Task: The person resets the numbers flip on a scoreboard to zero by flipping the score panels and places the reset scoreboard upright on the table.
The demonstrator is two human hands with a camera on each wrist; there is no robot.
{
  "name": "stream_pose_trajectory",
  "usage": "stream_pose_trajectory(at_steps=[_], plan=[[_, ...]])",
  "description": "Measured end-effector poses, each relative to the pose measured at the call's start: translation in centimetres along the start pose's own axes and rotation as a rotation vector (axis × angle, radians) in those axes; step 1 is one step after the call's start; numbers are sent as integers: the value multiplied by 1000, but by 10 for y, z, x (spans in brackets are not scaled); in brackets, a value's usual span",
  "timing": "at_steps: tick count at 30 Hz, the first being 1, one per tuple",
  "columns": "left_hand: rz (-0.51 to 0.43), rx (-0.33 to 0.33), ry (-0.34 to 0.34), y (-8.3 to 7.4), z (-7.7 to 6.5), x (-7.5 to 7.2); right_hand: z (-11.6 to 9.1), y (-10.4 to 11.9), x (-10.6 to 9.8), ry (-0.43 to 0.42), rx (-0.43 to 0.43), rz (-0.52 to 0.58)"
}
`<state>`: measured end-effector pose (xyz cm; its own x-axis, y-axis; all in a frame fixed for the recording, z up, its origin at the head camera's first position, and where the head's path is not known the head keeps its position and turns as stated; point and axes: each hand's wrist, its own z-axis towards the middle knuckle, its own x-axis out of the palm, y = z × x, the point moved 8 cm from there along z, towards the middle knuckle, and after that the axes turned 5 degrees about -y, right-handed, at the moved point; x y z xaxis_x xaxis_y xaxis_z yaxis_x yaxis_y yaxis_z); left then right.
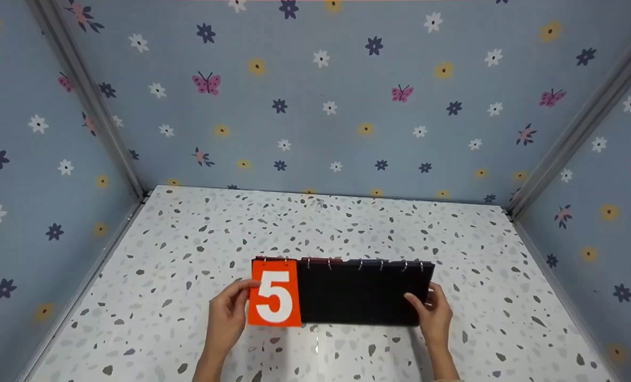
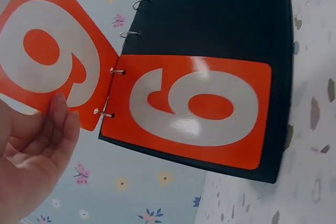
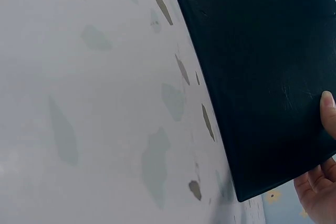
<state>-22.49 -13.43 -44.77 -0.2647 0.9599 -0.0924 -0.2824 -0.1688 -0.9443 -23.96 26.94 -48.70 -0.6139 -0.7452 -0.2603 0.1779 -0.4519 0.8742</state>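
Note:
A black tabletop flip scoreboard stands above the speckled table, with metal rings along its top edge. At its left end, the head view shows an orange number card with a white 5. My left hand pinches at that card's left edge. In the left wrist view the fingertips of my left hand are at a lifted orange card with a looped digit, while another orange card lies against the board. My right hand grips the board's right end, thumb in front, fingers behind.
The speckled white table reaches to a pale blue back wall patterned with flowers and butterflies. Similar side panels close in left and right, with grey metal posts at the corners.

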Motion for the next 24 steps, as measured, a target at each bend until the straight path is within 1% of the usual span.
stream_pose_trajectory(at_steps=[2,4,7,10,11,13,15,18,21,24], plan=[[-8,54,19,-7,3,0,0,1,0,0,2,-5],[13,128,5,-17,6,-2,0,1,0,-2,7,-5],[76,276,-65,-41,11,-6,1,0,0,-2,7,-1],[112,420,-149,-63,18,-9,1,-1,1,1,8,7],[115,454,-170,-65,21,-10,1,-1,1,1,9,8],[110,494,-206,-64,29,-10,1,-2,1,-1,10,8],[111,495,-234,-57,38,-10,1,-2,1,-5,10,5],[119,454,-257,-45,53,-9,1,-1,0,-9,6,1],[133,413,-249,-39,64,-5,1,-1,0,-10,3,-3],[158,424,-242,-37,73,-1,1,-1,0,-6,0,-8]])
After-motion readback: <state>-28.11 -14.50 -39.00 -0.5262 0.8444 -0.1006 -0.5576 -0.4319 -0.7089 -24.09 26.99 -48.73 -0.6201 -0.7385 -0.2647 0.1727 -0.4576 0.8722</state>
